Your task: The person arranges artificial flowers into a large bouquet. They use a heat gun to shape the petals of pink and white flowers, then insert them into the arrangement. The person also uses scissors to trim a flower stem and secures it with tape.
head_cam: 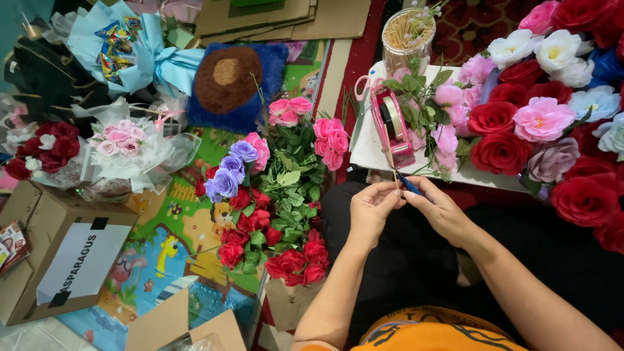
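I see both forearms angled in from below, bare, meeting at centre. Left hand (370,209) curled, fingertips pinched together. Right hand (441,209) also pinched, fingertips touching the left's, wrist bent slightly inward.

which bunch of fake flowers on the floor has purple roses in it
The tall leafy bunch of red, pink and purple fabric roses left of the person's left hand; the white-wrapped bouquets hold only pink, red and white blooms.

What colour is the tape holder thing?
The tape dispenser is pink, seen in the head view.
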